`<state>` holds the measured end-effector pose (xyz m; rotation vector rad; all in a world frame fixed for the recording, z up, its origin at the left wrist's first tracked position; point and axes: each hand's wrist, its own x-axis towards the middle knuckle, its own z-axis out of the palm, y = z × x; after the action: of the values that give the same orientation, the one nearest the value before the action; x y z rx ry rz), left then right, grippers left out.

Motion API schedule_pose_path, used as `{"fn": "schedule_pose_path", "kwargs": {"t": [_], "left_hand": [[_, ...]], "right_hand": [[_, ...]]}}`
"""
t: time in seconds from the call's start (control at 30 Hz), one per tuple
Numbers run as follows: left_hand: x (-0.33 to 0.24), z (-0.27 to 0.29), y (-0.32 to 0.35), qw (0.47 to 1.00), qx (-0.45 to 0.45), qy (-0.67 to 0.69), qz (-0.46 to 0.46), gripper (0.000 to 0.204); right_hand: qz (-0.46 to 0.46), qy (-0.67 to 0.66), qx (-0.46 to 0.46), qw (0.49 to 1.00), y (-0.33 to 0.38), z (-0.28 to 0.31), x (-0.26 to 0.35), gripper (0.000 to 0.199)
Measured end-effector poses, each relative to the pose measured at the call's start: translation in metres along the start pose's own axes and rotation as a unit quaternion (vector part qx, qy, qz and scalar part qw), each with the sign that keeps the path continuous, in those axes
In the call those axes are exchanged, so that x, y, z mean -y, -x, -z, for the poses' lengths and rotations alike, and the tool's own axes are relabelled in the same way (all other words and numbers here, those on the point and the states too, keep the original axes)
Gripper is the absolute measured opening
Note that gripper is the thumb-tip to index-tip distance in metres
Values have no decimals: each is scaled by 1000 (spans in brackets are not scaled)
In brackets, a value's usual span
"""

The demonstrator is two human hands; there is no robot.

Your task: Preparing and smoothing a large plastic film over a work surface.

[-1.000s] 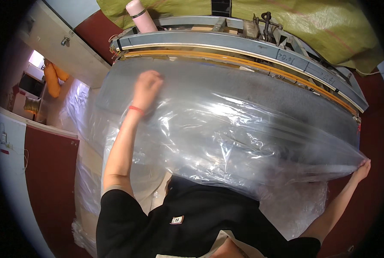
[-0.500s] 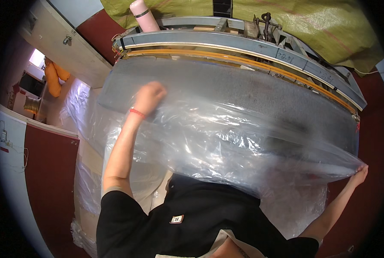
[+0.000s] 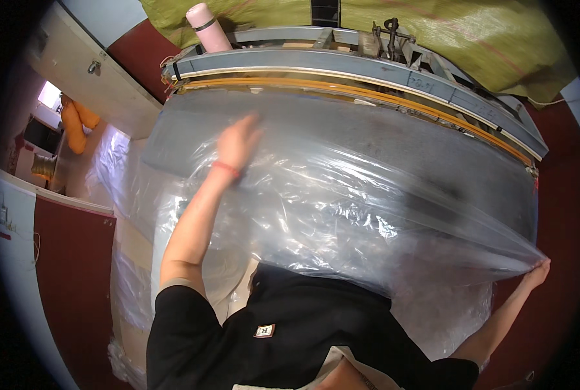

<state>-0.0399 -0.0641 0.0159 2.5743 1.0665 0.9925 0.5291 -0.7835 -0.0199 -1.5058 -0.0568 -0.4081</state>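
Head view: right hand [image 3: 538, 272] at plastic sheet [image 3: 342, 195] edge

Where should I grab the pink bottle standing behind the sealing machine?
Take the pink bottle around its upper body, just below the dark band, coming from the left. It stands nearly upright, its lower part hidden behind the grey machine frame, so only the top is free for a grip.
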Motion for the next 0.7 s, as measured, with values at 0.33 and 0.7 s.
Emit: {"fn": "schedule_pose_path", "kwargs": {"t": [0.33,0.7], "left_hand": [[21,28,-47,973,-139,173,57,18],[167,-41,-97,914,-196,298,196,18]], "right_hand": [[64,62,-74,993,-6,-144,36,26],[149,136,64,977,14,-314,-27,23]]}}
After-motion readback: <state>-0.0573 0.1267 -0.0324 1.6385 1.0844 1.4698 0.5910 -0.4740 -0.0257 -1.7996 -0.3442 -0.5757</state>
